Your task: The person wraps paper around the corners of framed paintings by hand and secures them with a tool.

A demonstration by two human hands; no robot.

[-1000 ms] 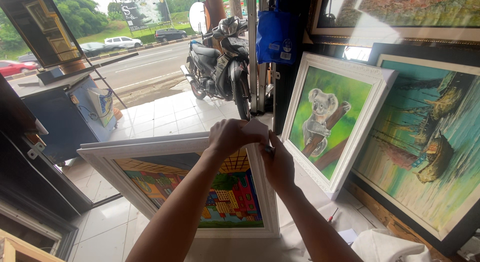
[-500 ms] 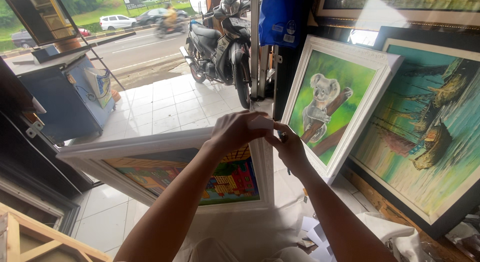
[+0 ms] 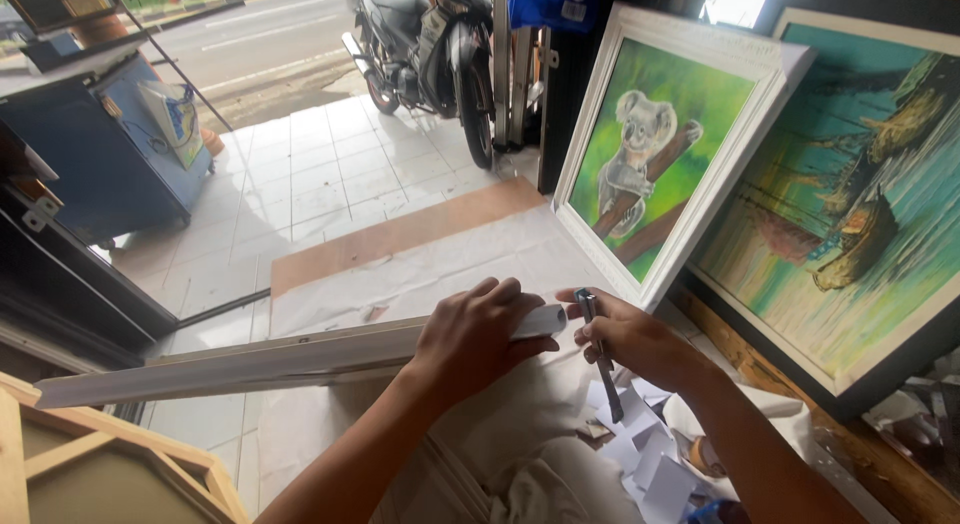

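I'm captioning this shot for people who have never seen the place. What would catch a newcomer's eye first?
Probably the koala painting in its white frame, leaning upright right of centre, with a larger teal boat painting beside it. Next, the two hands in the foreground: the left hand grips the top edge of a white frame seen edge-on, and the right hand holds a thin metal tool at its corner. A motorcycle stands on the tiles behind.

Art/framing shop, street-front: framed koala painting (image 3: 640, 154) & boat painting (image 3: 850, 204) lean by wall, bare stretcher (image 3: 110, 464), motorbike (image 3: 430, 44) at open door.
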